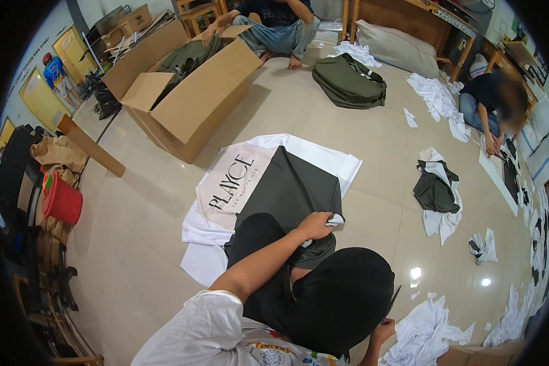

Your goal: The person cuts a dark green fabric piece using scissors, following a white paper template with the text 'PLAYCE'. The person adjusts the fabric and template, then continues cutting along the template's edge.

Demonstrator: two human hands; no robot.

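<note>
- My left hand [315, 224] is closed in a pinch on the near right corner of the dark grey garment [287, 189], thumb and fingers pressed together on a fold of the cloth
- That garment lies spread on a white printed sheet [226, 189] in the middle of the tiled floor [146, 244], its near edge drawn up over my black-clad knees
- My right hand [381, 332] sits low by the floor's near edge, just beside a heap of white paper scraps [430, 332]; something thin and dark sticks up from it, but I cannot tell how the fingers are set
- An open cardboard box [189, 91] stands toward the far left of the floor
- A folded stack of olive garments [349, 81] lies toward the far edge
- A red bucket [61, 200] stands at the left edge
</note>
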